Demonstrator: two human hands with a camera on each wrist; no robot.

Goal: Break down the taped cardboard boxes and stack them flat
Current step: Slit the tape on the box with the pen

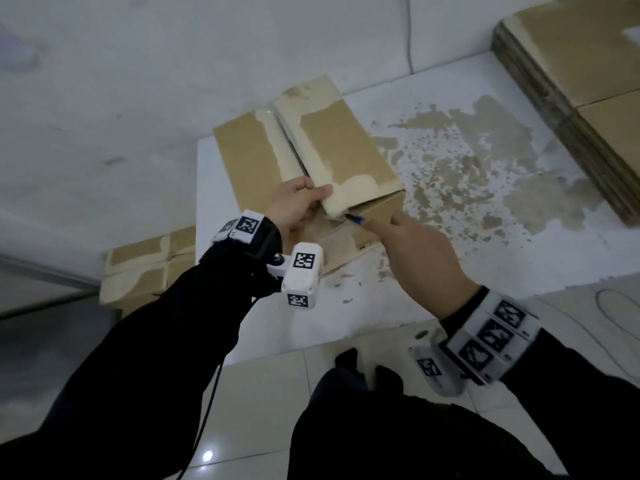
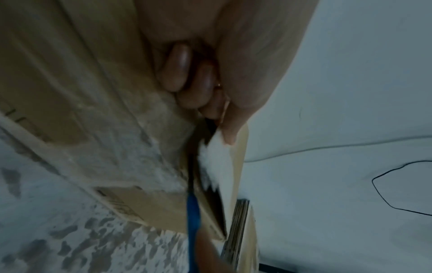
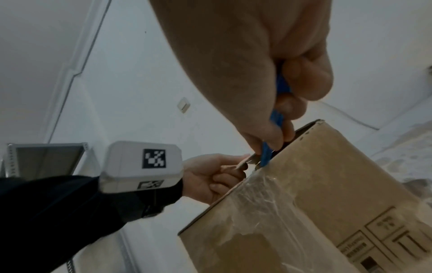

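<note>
A brown cardboard box (image 1: 298, 157) with torn, pale tape strips lies on the white table (image 1: 485, 258). My left hand (image 1: 298, 202) pinches the near corner of its raised top flap (image 1: 346, 161), thumb on top and fingers (image 2: 180, 73) curled beneath. My right hand (image 1: 415, 251) grips a blue box cutter (image 1: 356, 219); its tip sits at the front edge under that flap, by clear tape (image 3: 264, 199) on the box's front side. In the right wrist view the blue cutter (image 3: 266, 153) pokes into the slit at the box's (image 3: 327, 184) top edge.
A stack of flattened cardboard (image 1: 581, 84) lies at the table's far right. Another taped box (image 1: 149, 268) sits low at the left beside the table. Brown scraps of torn paper (image 1: 467, 168) stick to the tabletop. A cable (image 1: 408, 36) runs down the wall.
</note>
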